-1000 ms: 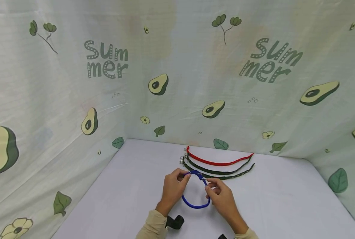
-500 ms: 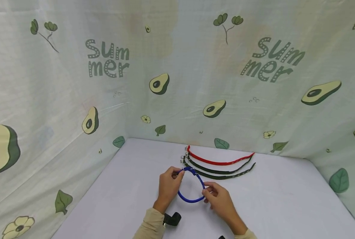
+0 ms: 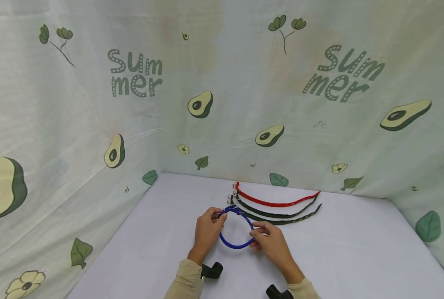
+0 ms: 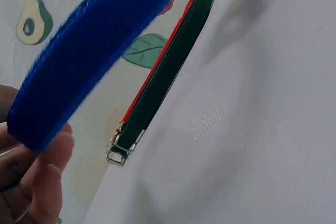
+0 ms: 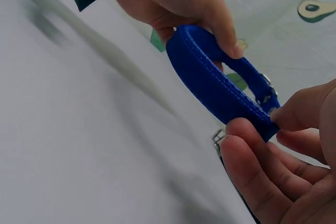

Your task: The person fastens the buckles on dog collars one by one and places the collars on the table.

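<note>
A blue collar (image 3: pixel 236 228), fastened into a loop, is held between both hands just below the middle of the head view, above the white table (image 3: pixel 349 249). The left hand (image 3: pixel 206 232) pinches the loop's left side near the buckle, thumb and fingers curled round the strap; in the right wrist view this same hand (image 5: pixel 178 1) fills the top centre, its thumb lying over the blue band (image 5: pixel 215 85). The right hand (image 3: pixel 272 245) pinches the loop's right side, its fingertips (image 5: pixel 252 140) pressed against the strap at the lower right of that view. In the left wrist view the blue strap (image 4: pixel 89 51) crosses the upper left, blurred. Just beyond the loop, toward the backdrop, lie three open collars side by side: a red collar (image 3: pixel 278 202) farthest back, and two dark green collars (image 3: pixel 278 215) nearer the hands, buckles at their left ends. A cloth backdrop (image 3: pixel 222 104) printed with avocados rises behind and beside the table.
</note>
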Demonstrator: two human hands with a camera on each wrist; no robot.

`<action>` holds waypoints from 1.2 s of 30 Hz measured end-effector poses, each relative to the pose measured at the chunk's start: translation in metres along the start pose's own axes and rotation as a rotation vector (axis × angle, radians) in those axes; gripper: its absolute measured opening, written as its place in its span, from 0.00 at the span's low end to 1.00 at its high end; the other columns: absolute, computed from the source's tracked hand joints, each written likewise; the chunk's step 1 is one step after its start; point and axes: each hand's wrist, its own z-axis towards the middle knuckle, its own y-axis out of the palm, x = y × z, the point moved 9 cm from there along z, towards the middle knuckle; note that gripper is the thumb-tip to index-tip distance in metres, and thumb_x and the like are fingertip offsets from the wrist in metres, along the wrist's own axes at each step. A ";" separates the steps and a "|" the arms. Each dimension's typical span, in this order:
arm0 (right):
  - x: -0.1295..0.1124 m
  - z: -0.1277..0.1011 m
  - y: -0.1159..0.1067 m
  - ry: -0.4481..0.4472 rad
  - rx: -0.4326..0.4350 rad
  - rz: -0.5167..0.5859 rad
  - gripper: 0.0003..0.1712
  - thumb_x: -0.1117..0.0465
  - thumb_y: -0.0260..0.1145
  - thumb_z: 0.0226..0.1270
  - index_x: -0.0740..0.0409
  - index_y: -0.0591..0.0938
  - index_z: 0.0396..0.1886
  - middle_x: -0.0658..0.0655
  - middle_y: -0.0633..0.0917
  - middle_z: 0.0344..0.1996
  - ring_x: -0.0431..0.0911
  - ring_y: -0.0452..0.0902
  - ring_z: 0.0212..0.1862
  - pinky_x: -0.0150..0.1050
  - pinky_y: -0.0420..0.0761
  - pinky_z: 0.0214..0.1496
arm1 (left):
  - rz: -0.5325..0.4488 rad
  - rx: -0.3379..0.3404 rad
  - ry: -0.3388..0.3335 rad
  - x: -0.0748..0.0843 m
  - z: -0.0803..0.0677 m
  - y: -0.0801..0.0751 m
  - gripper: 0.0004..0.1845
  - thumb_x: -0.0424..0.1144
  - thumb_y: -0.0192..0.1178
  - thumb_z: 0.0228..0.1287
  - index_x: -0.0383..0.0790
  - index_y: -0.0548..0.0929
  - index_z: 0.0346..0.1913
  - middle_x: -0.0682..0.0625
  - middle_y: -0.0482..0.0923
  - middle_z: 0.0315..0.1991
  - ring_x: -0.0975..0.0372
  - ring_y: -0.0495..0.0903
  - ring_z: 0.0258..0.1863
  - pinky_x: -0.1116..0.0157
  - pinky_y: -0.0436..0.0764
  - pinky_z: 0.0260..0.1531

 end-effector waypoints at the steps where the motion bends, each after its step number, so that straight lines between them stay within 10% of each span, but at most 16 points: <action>1: 0.000 0.002 -0.001 0.000 0.006 -0.002 0.16 0.69 0.68 0.66 0.70 0.81 0.52 0.67 0.86 0.36 0.51 0.84 0.24 0.41 0.85 0.27 | 0.003 -0.006 -0.015 -0.002 0.001 0.000 0.08 0.41 0.68 0.66 0.41 0.85 0.43 0.53 0.86 0.31 0.67 0.83 0.25 0.69 0.82 0.27; 14: 0.009 0.020 0.013 0.012 -0.049 0.043 0.21 0.69 0.68 0.66 0.70 0.81 0.58 0.68 0.85 0.46 0.54 0.84 0.34 0.40 0.85 0.34 | 0.117 -0.089 -0.119 -0.027 0.009 -0.007 0.10 0.41 0.66 0.67 0.41 0.85 0.48 0.53 0.84 0.30 0.65 0.79 0.26 0.64 0.79 0.29; 36: 0.010 0.026 0.042 -0.050 0.033 -0.046 0.23 0.68 0.68 0.66 0.69 0.80 0.60 0.66 0.84 0.50 0.46 0.82 0.41 0.35 0.83 0.38 | 0.209 0.005 -0.192 -0.043 0.017 -0.031 0.13 0.39 0.68 0.65 0.36 0.87 0.49 0.48 0.84 0.32 0.61 0.80 0.28 0.62 0.79 0.29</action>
